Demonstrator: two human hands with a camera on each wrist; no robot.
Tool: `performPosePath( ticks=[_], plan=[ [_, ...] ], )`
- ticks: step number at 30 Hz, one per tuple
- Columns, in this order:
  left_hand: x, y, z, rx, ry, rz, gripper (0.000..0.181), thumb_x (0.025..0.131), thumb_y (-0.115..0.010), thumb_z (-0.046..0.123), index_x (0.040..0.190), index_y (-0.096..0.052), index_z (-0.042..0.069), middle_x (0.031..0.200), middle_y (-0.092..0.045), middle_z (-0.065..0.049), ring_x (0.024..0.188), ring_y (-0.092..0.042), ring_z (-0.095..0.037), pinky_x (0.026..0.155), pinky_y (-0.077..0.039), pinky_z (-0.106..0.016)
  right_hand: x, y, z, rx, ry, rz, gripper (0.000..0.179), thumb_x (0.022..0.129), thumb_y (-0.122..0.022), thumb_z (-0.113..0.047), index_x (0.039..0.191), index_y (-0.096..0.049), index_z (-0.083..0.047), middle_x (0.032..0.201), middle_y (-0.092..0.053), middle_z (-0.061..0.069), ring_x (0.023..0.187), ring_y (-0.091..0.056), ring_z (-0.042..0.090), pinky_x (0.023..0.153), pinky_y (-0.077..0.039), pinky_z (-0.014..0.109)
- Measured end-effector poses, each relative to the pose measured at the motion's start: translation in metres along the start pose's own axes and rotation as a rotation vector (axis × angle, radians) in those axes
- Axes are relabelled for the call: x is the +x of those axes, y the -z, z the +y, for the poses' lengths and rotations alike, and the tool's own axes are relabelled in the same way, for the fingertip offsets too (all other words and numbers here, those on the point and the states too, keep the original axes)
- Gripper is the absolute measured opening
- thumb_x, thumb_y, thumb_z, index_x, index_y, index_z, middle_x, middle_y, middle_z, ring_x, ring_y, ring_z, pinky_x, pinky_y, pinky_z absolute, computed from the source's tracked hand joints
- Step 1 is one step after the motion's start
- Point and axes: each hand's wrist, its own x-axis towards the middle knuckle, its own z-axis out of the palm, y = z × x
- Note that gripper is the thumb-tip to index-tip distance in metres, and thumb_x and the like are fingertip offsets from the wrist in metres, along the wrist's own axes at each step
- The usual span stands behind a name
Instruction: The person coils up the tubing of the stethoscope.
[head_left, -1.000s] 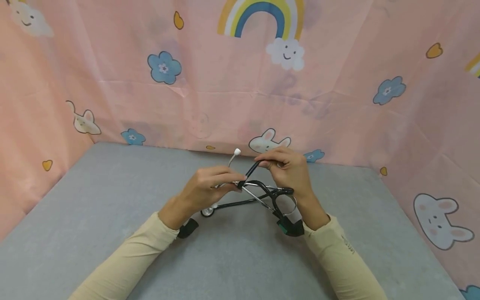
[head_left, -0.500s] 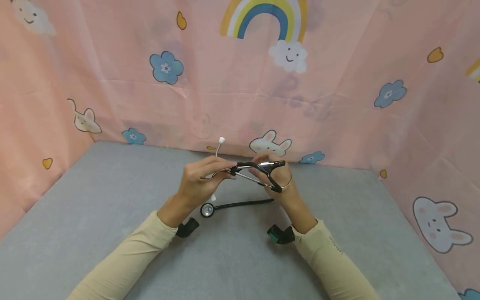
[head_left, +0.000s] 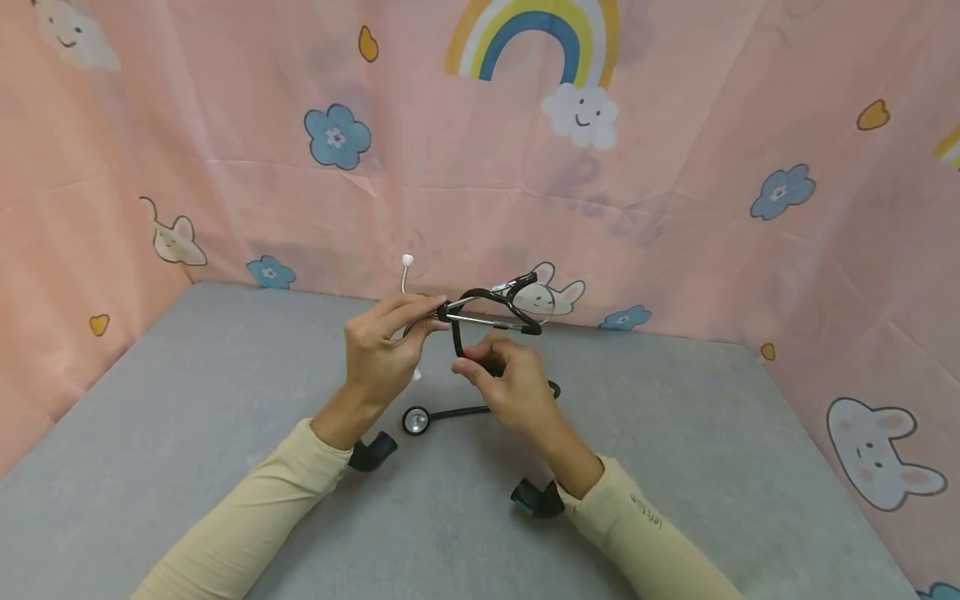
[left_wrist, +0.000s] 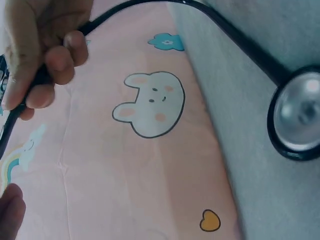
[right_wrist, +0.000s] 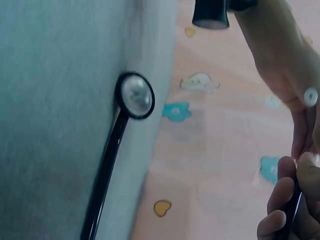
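Note:
A stethoscope with black tubing (head_left: 457, 337) and metal ear tubes (head_left: 480, 320) is held up above the table. My left hand (head_left: 381, 346) pinches the ear tubes where black tubing crosses them. One white ear tip (head_left: 407, 260) points up beyond this hand, and another (head_left: 417, 376) shows below it. My right hand (head_left: 512, 385) grips the tubing just below and to the right. From there the tubing bends down to the round chest piece (head_left: 416, 420), which lies on the table. In the right wrist view, the right fingers (right_wrist: 281, 195) curl round the tube.
The grey table (head_left: 225, 400) meets a pink printed curtain (head_left: 675, 250) at the back and sides. Black wrist cameras sit under both wrists, the left one (head_left: 372, 452) close to the chest piece and the right one (head_left: 537, 498) nearer the front.
My right hand has come down and toward me, drawing the tubing below the ear tubes. The left hand has risen slightly and tilted the ear tubes up. The chest piece stays put.

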Motion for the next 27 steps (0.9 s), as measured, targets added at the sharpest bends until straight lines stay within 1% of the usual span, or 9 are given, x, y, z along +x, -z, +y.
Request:
performPosePath(
  ticks=[2, 5, 9, 12, 15, 18, 21, 25, 27],
  plan=[
    [0.000, 0.001, -0.001, 0.021, -0.008, -0.005, 0.023, 0.073, -0.083, -0.006, 0.094, -0.078, -0.005, 0.083, -0.074, -0.016, 0.074, -0.073, -0.026, 0.068, -0.057, -0.019, -0.002, -0.002, -0.003, -0.033, 0.027, -0.006, 0.015, 0.088, -0.075, -0.015, 0.094, -0.069, -0.003, 0.087, -0.075, 0.007, 0.071, -0.066, 0.010, 0.060, -0.052, 0.020],
    [-0.001, 0.001, -0.003, 0.076, -0.042, -0.025, 0.022, 0.074, -0.082, -0.006, 0.096, -0.077, -0.006, 0.082, -0.072, -0.016, 0.072, -0.073, -0.025, 0.065, -0.057, -0.021, -0.006, -0.005, -0.006, -0.138, 0.065, -0.018, 0.015, 0.088, -0.075, -0.014, 0.097, -0.068, -0.004, 0.090, -0.076, 0.007, 0.066, -0.060, 0.009, 0.057, -0.049, 0.019],
    [-0.005, 0.001, -0.008, 0.230, -0.134, -0.089, 0.017, 0.079, -0.079, -0.002, 0.097, -0.078, -0.004, 0.082, -0.069, -0.014, 0.071, -0.071, -0.024, 0.061, -0.057, -0.026, -0.010, -0.005, -0.011, -0.325, 0.140, -0.011, 0.017, 0.088, -0.075, -0.013, 0.100, -0.067, -0.004, 0.093, -0.075, 0.007, 0.068, -0.060, 0.010, 0.059, -0.050, 0.023],
    [-0.009, 0.000, -0.009, 0.342, -0.206, -0.147, 0.015, 0.082, -0.078, 0.001, 0.097, -0.079, -0.001, 0.083, -0.068, -0.013, 0.073, -0.071, -0.025, 0.062, -0.059, -0.031, -0.012, -0.002, -0.012, -0.412, 0.179, 0.014, 0.017, 0.088, -0.076, -0.013, 0.100, -0.067, -0.005, 0.092, -0.074, 0.007, 0.075, -0.066, 0.014, 0.064, -0.053, 0.026],
    [-0.014, -0.003, -0.010, 0.407, -0.253, -0.203, 0.015, 0.082, -0.077, -0.002, 0.097, -0.079, 0.001, 0.083, -0.067, -0.012, 0.074, -0.069, -0.025, 0.061, -0.058, -0.031, -0.013, 0.003, -0.013, -0.437, 0.183, 0.036, 0.014, 0.087, -0.077, -0.011, 0.097, -0.068, -0.006, 0.089, -0.072, 0.006, 0.074, -0.065, 0.015, 0.062, -0.052, 0.025],
    [-0.019, -0.005, -0.009, 0.453, -0.268, -0.260, 0.016, 0.081, -0.077, -0.005, 0.094, -0.080, 0.003, 0.082, -0.066, -0.010, 0.072, -0.067, -0.023, 0.058, -0.056, -0.029, -0.011, 0.007, -0.012, -0.436, 0.181, 0.057, 0.013, 0.086, -0.077, -0.009, 0.094, -0.068, -0.005, 0.085, -0.071, 0.006, 0.070, -0.063, 0.015, 0.058, -0.048, 0.023],
    [-0.022, -0.007, -0.006, 0.493, -0.278, -0.337, 0.017, 0.082, -0.076, -0.004, 0.094, -0.081, 0.006, 0.080, -0.064, -0.007, 0.069, -0.063, -0.020, 0.055, -0.053, -0.026, -0.008, 0.010, -0.010, -0.424, 0.177, 0.087, 0.012, 0.085, -0.077, -0.008, 0.093, -0.068, -0.005, 0.084, -0.070, 0.008, 0.067, -0.061, 0.014, 0.056, -0.046, 0.022],
    [-0.024, -0.010, -0.002, 0.504, -0.291, -0.451, 0.015, 0.082, -0.079, 0.001, 0.095, -0.080, 0.007, 0.080, -0.060, -0.004, 0.068, -0.059, -0.015, 0.055, -0.050, -0.022, -0.006, 0.013, -0.006, -0.410, 0.179, 0.116, 0.011, 0.085, -0.076, -0.007, 0.092, -0.069, -0.004, 0.084, -0.069, 0.009, 0.068, -0.061, 0.016, 0.057, -0.046, 0.024],
    [-0.024, -0.011, -0.001, 0.495, -0.283, -0.484, 0.017, 0.079, -0.082, 0.006, 0.095, -0.078, 0.008, 0.080, -0.059, -0.003, 0.070, -0.059, -0.014, 0.056, -0.050, -0.020, -0.005, 0.013, -0.005, -0.407, 0.193, 0.125, 0.010, 0.085, -0.076, -0.007, 0.092, -0.069, -0.004, 0.084, -0.069, 0.009, 0.068, -0.060, 0.016, 0.057, -0.047, 0.024]
  ],
)
